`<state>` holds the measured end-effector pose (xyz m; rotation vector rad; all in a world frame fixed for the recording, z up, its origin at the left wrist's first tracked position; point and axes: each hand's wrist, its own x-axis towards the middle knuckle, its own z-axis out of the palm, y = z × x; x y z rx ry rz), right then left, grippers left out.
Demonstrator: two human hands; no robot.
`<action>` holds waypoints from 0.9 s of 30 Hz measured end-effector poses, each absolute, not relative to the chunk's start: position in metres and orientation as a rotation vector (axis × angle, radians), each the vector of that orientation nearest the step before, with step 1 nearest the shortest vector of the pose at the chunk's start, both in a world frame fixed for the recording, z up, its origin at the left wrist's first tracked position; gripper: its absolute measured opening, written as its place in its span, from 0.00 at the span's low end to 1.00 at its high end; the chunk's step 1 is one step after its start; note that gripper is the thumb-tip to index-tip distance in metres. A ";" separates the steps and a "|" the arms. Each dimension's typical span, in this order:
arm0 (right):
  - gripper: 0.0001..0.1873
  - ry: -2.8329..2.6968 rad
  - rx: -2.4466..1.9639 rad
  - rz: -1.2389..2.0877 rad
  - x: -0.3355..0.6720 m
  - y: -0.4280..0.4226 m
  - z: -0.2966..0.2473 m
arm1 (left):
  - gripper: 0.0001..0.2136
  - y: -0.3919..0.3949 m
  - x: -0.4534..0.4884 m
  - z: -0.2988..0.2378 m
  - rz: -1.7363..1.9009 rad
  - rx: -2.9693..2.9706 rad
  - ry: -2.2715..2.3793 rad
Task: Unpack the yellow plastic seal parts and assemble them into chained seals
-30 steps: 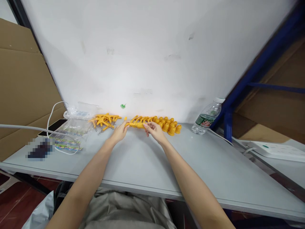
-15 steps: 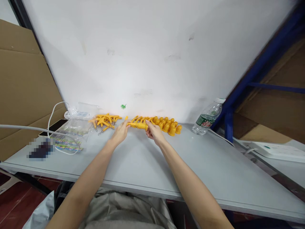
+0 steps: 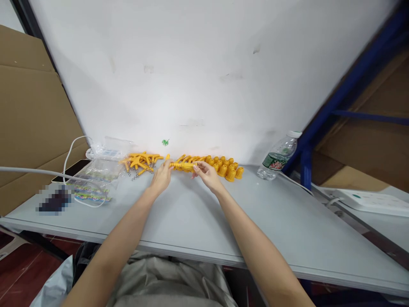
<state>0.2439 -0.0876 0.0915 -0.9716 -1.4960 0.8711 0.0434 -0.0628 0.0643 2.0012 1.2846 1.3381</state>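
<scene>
Both hands reach to the far side of a grey table (image 3: 191, 221) and together hold one long yellow plastic part (image 3: 182, 166) lying crosswise. My left hand (image 3: 162, 176) pinches its left end, fingers closed. At the right end, the fingers of my right hand (image 3: 207, 175) close around the thicker part. Just behind are several similar yellow parts and a cluster of yellow cups (image 3: 225, 167) standing along the wall. A pile of yellow star-shaped pieces (image 3: 140, 162) with small chains lies to the left.
Clear plastic bags (image 3: 96, 175), a phone (image 3: 72, 169) and a white cable (image 3: 68, 153) lie at the left, cardboard beside them. A water bottle (image 3: 277, 157) lies at the right by a blue rack post (image 3: 306, 162). A white power strip (image 3: 370, 200) sits far right.
The yellow part has been turned and shifted slightly between the fingers; my right hand's fingers regripped its right end. Both hands stay at the same spot.
</scene>
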 end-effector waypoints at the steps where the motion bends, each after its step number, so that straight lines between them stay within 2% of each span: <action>1: 0.32 -1.498 -0.986 0.862 0.244 -0.087 0.091 | 0.14 -0.062 0.044 0.063 1.331 2.002 1.278; 16: 0.33 -1.254 -1.147 1.121 0.241 -0.088 0.095 | 0.16 -0.064 0.051 0.058 1.195 2.083 1.430; 27: 0.29 -1.287 -1.092 1.030 0.246 -0.082 0.088 | 0.15 -0.059 0.046 0.057 1.179 2.176 1.385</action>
